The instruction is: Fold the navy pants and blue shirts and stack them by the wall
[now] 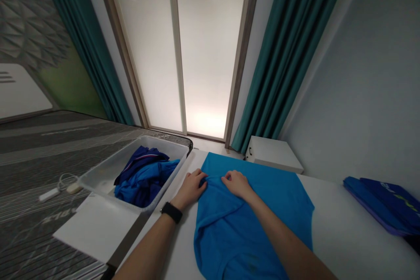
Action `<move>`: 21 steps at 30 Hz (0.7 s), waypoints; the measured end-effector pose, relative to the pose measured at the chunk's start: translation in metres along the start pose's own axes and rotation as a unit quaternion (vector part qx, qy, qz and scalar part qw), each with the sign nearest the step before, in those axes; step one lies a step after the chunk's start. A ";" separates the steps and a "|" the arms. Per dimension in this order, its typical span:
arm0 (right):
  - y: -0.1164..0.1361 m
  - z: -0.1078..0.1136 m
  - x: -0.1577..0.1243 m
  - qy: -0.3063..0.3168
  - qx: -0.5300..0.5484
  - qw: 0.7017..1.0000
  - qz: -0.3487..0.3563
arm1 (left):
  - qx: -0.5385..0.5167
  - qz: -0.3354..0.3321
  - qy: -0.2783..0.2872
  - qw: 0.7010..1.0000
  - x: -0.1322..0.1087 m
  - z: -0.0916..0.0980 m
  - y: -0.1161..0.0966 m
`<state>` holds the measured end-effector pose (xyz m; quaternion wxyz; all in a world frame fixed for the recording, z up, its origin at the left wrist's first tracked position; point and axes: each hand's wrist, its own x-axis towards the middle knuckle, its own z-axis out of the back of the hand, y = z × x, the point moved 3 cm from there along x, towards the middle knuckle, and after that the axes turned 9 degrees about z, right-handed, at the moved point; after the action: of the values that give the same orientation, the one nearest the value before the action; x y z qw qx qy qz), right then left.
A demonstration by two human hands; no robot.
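A bright blue shirt [275,183] lies spread on a white table [341,227], its neckline toward me at the bottom edge. My left hand [193,186], with a black watch on the wrist, pinches the shirt's left edge near a fold. Close by on the right, my right hand [236,182] has its thumb and fingers closed on the same shirt, where the cloth is drawn into a small ridge between the two hands. Part of the shirt is folded over below the hands.
Left of the table, a clear plastic bin [95,175] holds crumpled blue clothes [147,179]. Folded blue clothes [383,203] sit at the table's right side. A white cabinet [274,153] stands beyond the table; a white board [98,223] lies below the bin.
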<state>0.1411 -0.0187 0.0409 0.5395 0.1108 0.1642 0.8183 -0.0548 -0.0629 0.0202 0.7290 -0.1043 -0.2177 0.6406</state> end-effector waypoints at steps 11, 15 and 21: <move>0.001 -0.006 0.013 -0.010 0.042 0.999 -0.008 | -0.014 -0.001 0.000 1.000 -0.002 0.007 -0.005; 0.009 -0.008 0.017 -0.001 0.109 0.993 0.034 | -0.019 -0.001 0.002 1.000 -0.001 0.005 -0.004; 0.021 0.003 -0.004 -0.112 0.142 0.974 0.135 | -0.036 0.020 -0.001 0.999 -0.001 0.005 -0.004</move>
<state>0.1260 -0.0293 0.0518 0.4180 0.2984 0.2010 0.8342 -0.0541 -0.0652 0.0264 0.7117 -0.1336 -0.2392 0.6468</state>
